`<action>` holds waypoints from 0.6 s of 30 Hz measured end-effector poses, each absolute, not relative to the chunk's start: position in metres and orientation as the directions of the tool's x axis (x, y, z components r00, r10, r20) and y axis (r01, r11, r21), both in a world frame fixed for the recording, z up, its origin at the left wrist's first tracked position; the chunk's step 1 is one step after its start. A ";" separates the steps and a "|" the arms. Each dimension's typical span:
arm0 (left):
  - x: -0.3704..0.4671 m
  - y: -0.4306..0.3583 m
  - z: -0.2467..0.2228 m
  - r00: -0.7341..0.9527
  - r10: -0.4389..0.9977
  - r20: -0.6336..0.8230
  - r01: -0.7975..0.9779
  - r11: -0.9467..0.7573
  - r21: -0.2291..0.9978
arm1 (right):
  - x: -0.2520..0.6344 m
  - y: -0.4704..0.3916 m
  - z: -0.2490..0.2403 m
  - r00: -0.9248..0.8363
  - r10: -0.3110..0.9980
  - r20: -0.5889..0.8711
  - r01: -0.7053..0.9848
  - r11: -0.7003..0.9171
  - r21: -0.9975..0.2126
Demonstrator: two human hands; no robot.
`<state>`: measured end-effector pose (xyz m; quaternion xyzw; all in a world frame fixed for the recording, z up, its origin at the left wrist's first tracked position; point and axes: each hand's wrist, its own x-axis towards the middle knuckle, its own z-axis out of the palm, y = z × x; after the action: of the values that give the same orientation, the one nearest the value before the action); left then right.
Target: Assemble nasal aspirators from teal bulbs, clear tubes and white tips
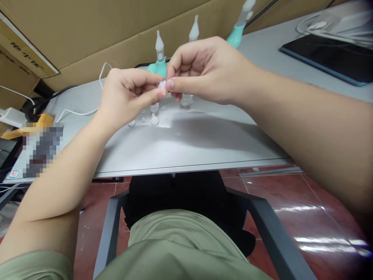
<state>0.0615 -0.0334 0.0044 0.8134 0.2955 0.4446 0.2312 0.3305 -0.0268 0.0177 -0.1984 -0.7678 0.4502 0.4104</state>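
Between the fingertips of both hands is a small white translucent piece [162,85]. My left hand [131,90] pinches it from the left with thumb and index finger. From the right, my right hand [201,74] grips its other side in a pinch. Behind the hands stand a teal bulb with a white pointed tip [159,46], another white pointed tip [194,29] partly hidden by my right hand, and a teal bulb [236,35] with a clear tube. Below the hands, several small white parts, one of them cone-shaped [154,119], lie on the table.
The grey table [140,155] backs onto a cardboard wall [96,31]. A dark tablet [329,56] lies at the right under a clear package. White cables, a yellow object [43,121] and a blurred dark item [43,149] are at the left. Chair armrests flank the lap.
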 end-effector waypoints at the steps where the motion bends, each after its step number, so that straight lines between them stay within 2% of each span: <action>1: 0.060 -0.034 0.004 0.428 0.680 0.596 0.272 -0.726 0.632 | 0.331 -0.027 0.019 -0.579 0.683 0.445 -0.053 0.513 -0.857; 6: 0.059 -0.031 -0.001 0.409 0.658 0.632 0.240 -0.746 0.621 | 0.335 -0.021 0.020 -0.575 0.697 0.429 -0.075 0.477 -0.876; 11: 0.058 -0.016 -0.010 0.443 0.670 0.595 0.245 -0.730 0.639 | 0.333 -0.022 0.023 -0.570 0.707 0.418 -0.109 0.439 -0.892; 13: 0.058 -0.016 -0.009 0.428 0.658 0.620 0.260 -0.746 0.613 | 0.333 -0.028 0.029 -0.527 0.737 0.423 -0.075 0.455 -0.887; 15: 0.057 -0.019 -0.005 0.426 0.637 0.642 0.285 -0.768 0.573 | 0.335 -0.037 0.039 -0.455 0.794 0.403 0.051 0.475 -0.879; 18: 0.054 -0.020 0.001 0.446 0.586 0.677 0.289 -0.810 0.511 | 0.345 -0.047 0.057 -0.395 0.869 0.299 0.409 0.457 -0.789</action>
<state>0.0538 -0.0205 0.0009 0.8346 0.2620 0.4565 0.1627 0.3452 -0.0467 0.0566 -0.4136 -0.7727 0.3167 0.3628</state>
